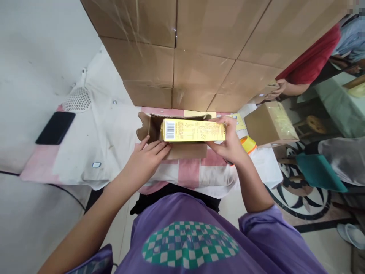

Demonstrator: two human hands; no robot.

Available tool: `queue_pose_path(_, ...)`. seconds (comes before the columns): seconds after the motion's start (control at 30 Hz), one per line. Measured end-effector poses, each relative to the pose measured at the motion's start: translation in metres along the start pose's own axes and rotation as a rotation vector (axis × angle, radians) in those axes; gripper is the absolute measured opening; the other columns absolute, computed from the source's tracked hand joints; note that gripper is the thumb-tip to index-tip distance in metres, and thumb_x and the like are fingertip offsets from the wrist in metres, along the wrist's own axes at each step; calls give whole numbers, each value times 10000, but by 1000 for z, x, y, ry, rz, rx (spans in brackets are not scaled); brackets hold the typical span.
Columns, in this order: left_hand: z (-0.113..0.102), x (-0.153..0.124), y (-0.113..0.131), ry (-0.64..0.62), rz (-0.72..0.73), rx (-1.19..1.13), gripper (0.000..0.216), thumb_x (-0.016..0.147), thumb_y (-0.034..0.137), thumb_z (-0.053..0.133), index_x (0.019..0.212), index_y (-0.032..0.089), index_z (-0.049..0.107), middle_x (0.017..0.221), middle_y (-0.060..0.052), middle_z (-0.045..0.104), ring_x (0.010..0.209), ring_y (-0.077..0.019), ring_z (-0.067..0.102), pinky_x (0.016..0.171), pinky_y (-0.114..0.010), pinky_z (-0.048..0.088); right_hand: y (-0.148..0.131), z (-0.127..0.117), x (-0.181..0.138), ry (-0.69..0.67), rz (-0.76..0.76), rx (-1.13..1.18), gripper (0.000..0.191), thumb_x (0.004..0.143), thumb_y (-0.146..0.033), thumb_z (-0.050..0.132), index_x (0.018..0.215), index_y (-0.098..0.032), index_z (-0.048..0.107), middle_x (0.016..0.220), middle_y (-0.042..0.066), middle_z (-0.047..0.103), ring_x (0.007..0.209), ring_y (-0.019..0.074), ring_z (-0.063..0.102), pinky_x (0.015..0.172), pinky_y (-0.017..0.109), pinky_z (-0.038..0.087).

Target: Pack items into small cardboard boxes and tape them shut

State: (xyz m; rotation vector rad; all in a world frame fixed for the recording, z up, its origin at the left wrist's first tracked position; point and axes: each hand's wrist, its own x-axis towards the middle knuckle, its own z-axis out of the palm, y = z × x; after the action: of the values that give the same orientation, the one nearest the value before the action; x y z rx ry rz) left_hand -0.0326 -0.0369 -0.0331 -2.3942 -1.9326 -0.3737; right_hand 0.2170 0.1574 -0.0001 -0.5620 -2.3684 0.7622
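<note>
A yellow printed box (196, 130) with a barcode at its left end lies over the opening of a brown cardboard carton (186, 151). My right hand (229, 140) grips the box by its right end, thumb on the near side and fingers on the far side. At the carton's near left edge rests my left hand (151, 154), palm down, fingers stretched out over the rim and just below the box's left end. The carton's flaps stand open, and its inside is mostly hidden by the box.
Stacked cartons (199, 72) form a wall behind the work area. A black phone (55, 128) and a white perforated object (77, 100) lie left. At right are a tape roll (247, 144), another carton (270, 123) and a co-worker's hand (276, 90).
</note>
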Motion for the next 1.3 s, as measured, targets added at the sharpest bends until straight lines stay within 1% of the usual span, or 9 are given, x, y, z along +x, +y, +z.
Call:
queue_pose_path(0.33, 15, -6, -4, 38, -15, -110, 513, 982, 105, 423, 1471, 219, 526, 1496, -90, 586, 1360, -280, 555, 1205, -571, 343, -22, 24, 51, -435, 3, -834, 189, 846, -154, 619, 1035, -162, 613, 1004, 155, 719, 1055, 365, 563, 894, 471, 337)
queue_pose_path(0.47, 19, -9, -4, 53, -22, -133, 518, 978, 113, 437, 1477, 224, 522, 1500, -97, 580, 1356, -284, 560, 1202, -562, 356, -25, 38, 60, -563, -55, -946, 280, 816, -66, 566, 1072, -126, 662, 948, 136, 733, 876, 302, 623, 841, 443, 334)
queue_pose_path(0.67, 23, -10, -5, 43, -17, -166, 518, 980, 112, 434, 1485, 199, 512, 1539, -97, 539, 1399, -287, 522, 1212, -556, 360, -22, 47, 63, -706, 31, -1022, 161, 789, -66, 608, 839, -107, 756, 917, 161, 726, 828, 286, 642, 771, 430, 376)
queue_pose_path(0.87, 32, -15, -8, 205, -1, -131, 565, 976, 165, 518, 1522, 296, 457, 1630, -103, 410, 1537, -327, 329, 1238, -637, 280, -13, 31, 52, -514, -47, -655, 226, 939, -158, 535, 917, -157, 760, 1203, 179, 699, 1156, 349, 585, 952, 496, 469)
queue_pose_path(0.97, 45, -20, -14, 459, -153, -143, 809, 912, 278, 686, 1604, 355, 274, 1731, -120, 84, 1585, -390, 83, 1217, -699, 257, -3, 22, 26, -48, -21, -292, 294, 1029, -364, 460, 1143, -252, 706, 1401, 117, 587, 1296, 321, 527, 1077, 529, 463)
queue_pose_path(1.03, 53, -21, -21, 498, -239, -263, 992, 887, 364, 725, 1645, 311, 88, 1728, -172, 22, 1583, -393, 105, 1197, -655, 340, 4, 24, 6, 193, 93, -114, 358, 1048, -466, 411, 1267, -296, 638, 1378, 105, 592, 1298, 301, 544, 1082, 521, 484)
queue_pose_path(1.1, 56, -19, -29, 421, -249, -361, 999, 908, 424, 690, 1648, 261, 39, 1692, -207, 225, 1547, -354, 295, 1182, -581, 410, 12, 30, -9, 134, 142, 6, 406, 1060, -507, 365, 1297, -296, 618, 1325, 93, 641, 1310, 289, 556, 1105, 516, 479)
queue_pose_path(1.2, 51, -13, -40, 345, -182, -342, 819, 941, 430, 639, 1616, 254, 212, 1410, -134, 643, 1385, -308, 553, 1214, -568, 380, 20, 38, -17, -102, 85, 55, 428, 1073, -490, 335, 1229, -272, 669, 1265, 77, 701, 1389, 286, 511, 1194, 542, 386)
queue_pose_path(1.3, 40, -3, -48, 406, -284, -334, 679, 948, 386, 629, 1553, 271, 344, 1083, -55, 762, 1188, -274, 688, 1150, -546, 461, 25, 38, -11, 43, 87, 48, 432, 1067, -505, 336, 1244, -282, 661, 1334, 79, 674, 1396, 279, 510, 1214, 539, 356)
